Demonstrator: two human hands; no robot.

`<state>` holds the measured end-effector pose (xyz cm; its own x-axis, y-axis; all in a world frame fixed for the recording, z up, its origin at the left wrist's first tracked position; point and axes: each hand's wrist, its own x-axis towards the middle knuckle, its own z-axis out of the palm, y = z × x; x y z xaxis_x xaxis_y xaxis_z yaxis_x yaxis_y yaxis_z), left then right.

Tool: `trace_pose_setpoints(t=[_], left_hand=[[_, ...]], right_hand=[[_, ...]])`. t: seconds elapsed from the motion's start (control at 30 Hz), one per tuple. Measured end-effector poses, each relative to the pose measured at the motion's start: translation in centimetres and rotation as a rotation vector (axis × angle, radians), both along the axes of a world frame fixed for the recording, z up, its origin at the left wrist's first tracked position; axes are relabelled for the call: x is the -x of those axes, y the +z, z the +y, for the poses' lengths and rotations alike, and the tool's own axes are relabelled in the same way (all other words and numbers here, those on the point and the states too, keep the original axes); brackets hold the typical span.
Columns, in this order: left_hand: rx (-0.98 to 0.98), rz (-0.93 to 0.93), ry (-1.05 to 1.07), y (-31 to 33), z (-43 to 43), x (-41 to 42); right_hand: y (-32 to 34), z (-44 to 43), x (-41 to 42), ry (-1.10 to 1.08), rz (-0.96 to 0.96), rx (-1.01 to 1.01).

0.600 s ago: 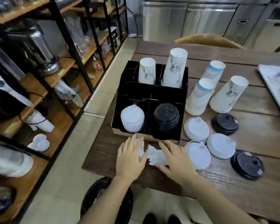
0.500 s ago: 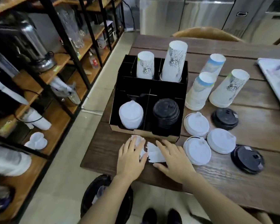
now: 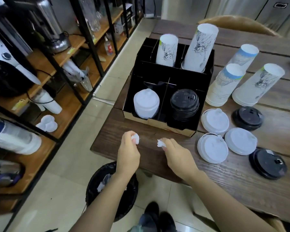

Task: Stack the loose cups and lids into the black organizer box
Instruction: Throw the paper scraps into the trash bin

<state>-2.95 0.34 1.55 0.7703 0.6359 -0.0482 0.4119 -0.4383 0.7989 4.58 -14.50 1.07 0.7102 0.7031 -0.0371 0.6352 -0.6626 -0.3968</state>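
The black organizer box (image 3: 164,124) stands on the wooden table (image 3: 241,181). Its back compartments hold two upside-down cup stacks (image 3: 199,47); its front ones hold a white lid stack (image 3: 146,103) and a black lid stack (image 3: 184,104). Three loose cup stacks (image 3: 224,86) stand upside down to its right. In front of them lie three white lids (image 3: 212,150) and two black lids (image 3: 267,165). My left hand (image 3: 128,152) pinches a crumpled white paper scrap (image 3: 135,138). My right hand (image 3: 177,154) pinches another scrap (image 3: 161,144). Both hands hover just in front of the box.
A black-lined bin (image 3: 111,190) with paper in it stands on the floor under the table's near-left corner. Metal-and-wood shelves (image 3: 57,64) with appliances and cups fill the left. A wicker chair back (image 3: 238,24) stands behind the table. My shoes (image 3: 157,216) are below.
Both hands lay flat over white paper on the table; now each has closed on a crumpled scrap and lifted it, and the hands have moved apart.
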Motion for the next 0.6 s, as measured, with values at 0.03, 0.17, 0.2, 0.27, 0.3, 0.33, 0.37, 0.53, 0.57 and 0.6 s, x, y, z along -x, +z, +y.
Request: trace_pose_setpoints(t=[0.03, 0.17, 0.2, 0.27, 0.3, 0.33, 0.37, 0.53, 0.57, 0.6], left_hand=[[0.014, -0.043, 0.061, 0.4, 0.0, 0.6], [0.075, -0.037, 0.284, 0.7, 0.9, 4.2], [0.109, -0.008, 0.353, 0.6, 1.2, 5.3], [0.162, 0.017, 0.475, -0.1, 1.7, 7.7], [0.182, 0.029, 0.528, -0.5, 1.9, 8.9], [0.201, 0.044, 0.576, -1.0, 2.1, 9.9], [0.212, 0.056, 0.622, -1.6, 2.3, 11.0], [0.241, 0.105, 0.737, -6.3, 4.7, 15.3], [0.255, 0.128, 0.739, -7.8, 5.4, 15.7], [0.260, 0.155, 0.737, -9.4, 6.2, 16.0]], right_hand=[[0.2, 0.6, 0.3, 0.017, 0.007, -0.029], [0.0, 2.7, 2.4, 0.194, 0.042, -0.125], [-0.1, 3.3, 3.2, 0.245, 0.062, -0.141], [-0.6, 4.5, 4.7, 0.323, 0.128, -0.130], [-0.9, 5.2, 5.5, 0.359, 0.156, -0.104], [-1.4, 5.8, 6.4, 0.387, 0.192, -0.078], [-1.9, 6.5, 7.2, 0.407, 0.227, -0.071], [-6.4, 10.1, 10.2, 0.433, 0.397, 0.074], [-7.9, 10.8, 10.6, 0.420, 0.408, 0.104], [-9.6, 11.6, 10.8, 0.399, 0.419, 0.124]])
